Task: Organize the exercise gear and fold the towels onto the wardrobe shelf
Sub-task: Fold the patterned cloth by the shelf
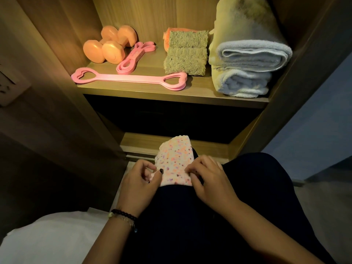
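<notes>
The left hand (140, 180) is pinching the near left edge of the spotted towel (174, 161), and the right hand (207, 177) is pinching its near right edge. The towel is lying folded on the lap (dark trousers). Above, the shelf (171, 96) is carrying dumbbells (109, 44), a looped band (133, 58), a flat band (129, 79), green towels (185, 54) and stacked pale towels (245, 60).
</notes>
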Demonstrator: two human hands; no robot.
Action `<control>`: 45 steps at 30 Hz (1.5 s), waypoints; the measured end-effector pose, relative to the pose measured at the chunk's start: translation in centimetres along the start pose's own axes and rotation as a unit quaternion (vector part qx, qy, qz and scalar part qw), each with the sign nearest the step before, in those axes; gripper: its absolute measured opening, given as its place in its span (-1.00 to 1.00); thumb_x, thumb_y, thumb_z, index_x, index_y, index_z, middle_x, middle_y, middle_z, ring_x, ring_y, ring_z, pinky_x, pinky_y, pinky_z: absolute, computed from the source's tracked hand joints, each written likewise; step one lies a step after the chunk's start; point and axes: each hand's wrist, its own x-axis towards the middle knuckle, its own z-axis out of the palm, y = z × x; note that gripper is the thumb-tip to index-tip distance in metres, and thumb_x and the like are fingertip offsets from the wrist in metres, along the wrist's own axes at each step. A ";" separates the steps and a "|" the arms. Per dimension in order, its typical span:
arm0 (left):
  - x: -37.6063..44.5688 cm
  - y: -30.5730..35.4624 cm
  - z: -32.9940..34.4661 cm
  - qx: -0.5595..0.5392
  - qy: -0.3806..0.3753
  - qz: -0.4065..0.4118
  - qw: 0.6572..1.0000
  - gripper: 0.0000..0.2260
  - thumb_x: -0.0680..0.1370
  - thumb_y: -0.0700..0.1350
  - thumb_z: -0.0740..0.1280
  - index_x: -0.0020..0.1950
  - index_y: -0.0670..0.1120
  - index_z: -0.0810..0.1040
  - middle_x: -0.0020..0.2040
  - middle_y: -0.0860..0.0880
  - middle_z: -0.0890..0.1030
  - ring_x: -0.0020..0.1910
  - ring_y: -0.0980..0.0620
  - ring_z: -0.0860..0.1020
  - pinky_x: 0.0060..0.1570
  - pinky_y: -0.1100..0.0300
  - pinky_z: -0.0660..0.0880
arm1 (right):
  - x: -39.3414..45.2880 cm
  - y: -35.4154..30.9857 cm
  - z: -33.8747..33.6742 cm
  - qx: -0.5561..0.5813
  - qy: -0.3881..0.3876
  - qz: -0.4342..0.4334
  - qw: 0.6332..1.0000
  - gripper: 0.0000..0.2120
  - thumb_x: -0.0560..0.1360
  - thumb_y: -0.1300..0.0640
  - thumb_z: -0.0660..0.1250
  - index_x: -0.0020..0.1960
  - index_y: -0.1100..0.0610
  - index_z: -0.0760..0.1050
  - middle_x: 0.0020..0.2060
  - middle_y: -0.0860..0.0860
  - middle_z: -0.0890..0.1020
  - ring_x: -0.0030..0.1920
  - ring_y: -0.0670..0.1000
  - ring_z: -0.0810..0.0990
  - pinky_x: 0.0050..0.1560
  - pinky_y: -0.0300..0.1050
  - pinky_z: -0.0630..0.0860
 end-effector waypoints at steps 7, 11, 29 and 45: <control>-0.3 -1.1 -1.0 0.042 -0.054 0.238 0.969 -0.74 0.42 -0.28 0.32 -0.03 0.02 0.66 -0.02 0.10 0.62 0.07 0.14 0.54 0.10 0.22 0.51 | -0.7 0.6 -1.1 0.058 -0.093 -0.010 0.994 -0.69 0.51 -0.09 0.22 0.17 -0.03 0.56 0.02 -0.22 0.50 0.11 -0.22 0.39 0.20 -0.40 0.19; -0.8 -1.1 -1.3 0.015 -0.085 0.214 0.973 -0.73 0.42 0.00 0.29 0.06 0.03 0.64 0.04 0.15 0.60 0.13 0.17 0.51 0.14 0.37 0.42 | -0.1 0.6 -0.9 0.051 -0.116 0.009 0.992 -0.61 0.51 -0.19 0.14 0.22 -0.06 0.51 0.06 -0.23 0.47 0.15 -0.19 0.39 0.21 -0.37 0.21; -0.7 0.4 -0.2 -0.020 0.015 0.039 0.999 -0.80 0.42 -0.10 0.49 -0.11 0.06 0.49 -0.15 0.09 0.58 -0.12 0.13 0.55 -0.15 0.23 0.52 | 0.1 -1.1 0.3 0.015 -0.005 0.083 0.996 -0.91 0.53 0.06 0.30 -0.03 0.05 0.55 -0.10 -0.09 0.56 -0.06 -0.10 0.50 -0.08 -0.12 0.50; -1.0 -2.1 -1.1 0.001 -0.080 0.208 0.975 -0.71 0.49 0.05 0.25 0.18 0.13 0.61 0.09 0.27 0.49 0.16 0.20 0.49 0.12 0.40 0.44 | -0.3 -0.2 -0.6 -0.037 -0.061 -0.062 0.996 -0.76 0.53 0.05 0.21 0.16 0.01 0.53 0.02 -0.14 0.56 0.10 -0.09 0.48 0.11 -0.17 0.37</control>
